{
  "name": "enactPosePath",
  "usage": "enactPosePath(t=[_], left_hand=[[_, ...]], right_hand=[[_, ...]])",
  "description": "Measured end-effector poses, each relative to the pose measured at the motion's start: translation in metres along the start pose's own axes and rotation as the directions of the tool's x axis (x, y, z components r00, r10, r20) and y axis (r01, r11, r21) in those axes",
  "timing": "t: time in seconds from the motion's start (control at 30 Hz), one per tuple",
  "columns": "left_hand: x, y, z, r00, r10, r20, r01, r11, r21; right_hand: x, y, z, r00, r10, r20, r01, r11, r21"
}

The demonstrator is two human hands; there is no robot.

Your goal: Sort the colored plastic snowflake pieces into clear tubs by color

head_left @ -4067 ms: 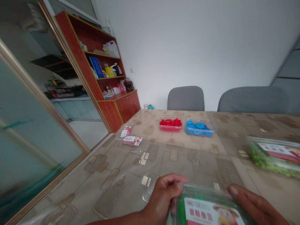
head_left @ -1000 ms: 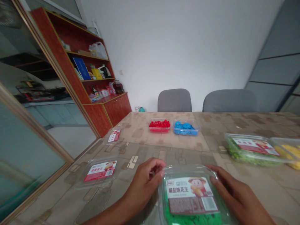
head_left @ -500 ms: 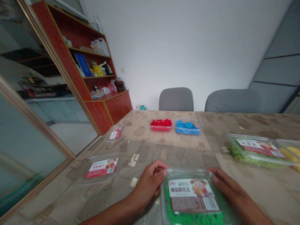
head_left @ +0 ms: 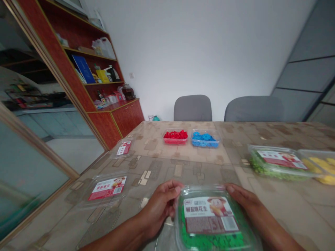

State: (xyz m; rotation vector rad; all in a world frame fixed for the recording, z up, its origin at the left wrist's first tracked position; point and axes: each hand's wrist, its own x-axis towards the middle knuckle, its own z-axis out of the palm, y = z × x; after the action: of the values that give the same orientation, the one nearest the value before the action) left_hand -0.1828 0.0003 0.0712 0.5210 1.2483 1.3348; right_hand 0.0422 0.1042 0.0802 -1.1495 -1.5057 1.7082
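Close in front of me is a clear plastic box [head_left: 213, 240] of green pieces, with a labelled lid [head_left: 206, 195] over it. My left hand [head_left: 163, 204] grips the box at its far left corner, thumb on the rim. My right hand [head_left: 244, 200] holds the right side, its fingers curled along the edge and partly hidden. Small pieces press up against the lid from inside; their exact kind is hard to make out.
Two loose labelled lids [head_left: 107, 190] lie on the left of the patterned table [head_left: 157, 167]. Farther back stand open boxes of red pieces [head_left: 176, 136] and blue pieces [head_left: 205, 139]. A lidded light-green box [head_left: 277, 165] and a box of yellow pieces [head_left: 326, 165] sit at the right.
The whole scene has shifted a little left in view as the camera turned right. Both hands still hold the green box, which looks much the same.
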Motion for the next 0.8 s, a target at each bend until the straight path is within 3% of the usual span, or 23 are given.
enactPosePath(t=[0.13,0.23,0.37,0.5,0.8], left_hand=[[0.003,0.003,0.001,0.999,-0.022,0.048,0.021,1.000,0.018],[0.008,0.001,0.006,0.995,0.092,0.037,-0.097,0.981,0.168],[0.015,-0.004,0.014,0.962,0.272,0.038,-0.265,0.884,0.385],[0.020,-0.005,0.018,0.927,0.374,0.032,-0.341,0.804,0.487],[0.019,-0.008,0.022,0.971,0.237,-0.030,-0.217,0.928,0.302]], right_hand=[[0.007,-0.001,-0.004,0.998,-0.054,-0.029,0.053,0.998,-0.043],[0.010,-0.007,-0.004,0.997,-0.075,-0.007,0.074,0.991,-0.109],[0.014,-0.016,-0.001,0.993,-0.114,0.020,0.115,0.966,-0.231],[0.024,-0.014,0.004,0.983,-0.184,0.026,0.182,0.921,-0.345],[0.042,0.003,0.011,0.992,-0.102,0.077,0.118,0.962,-0.247]])
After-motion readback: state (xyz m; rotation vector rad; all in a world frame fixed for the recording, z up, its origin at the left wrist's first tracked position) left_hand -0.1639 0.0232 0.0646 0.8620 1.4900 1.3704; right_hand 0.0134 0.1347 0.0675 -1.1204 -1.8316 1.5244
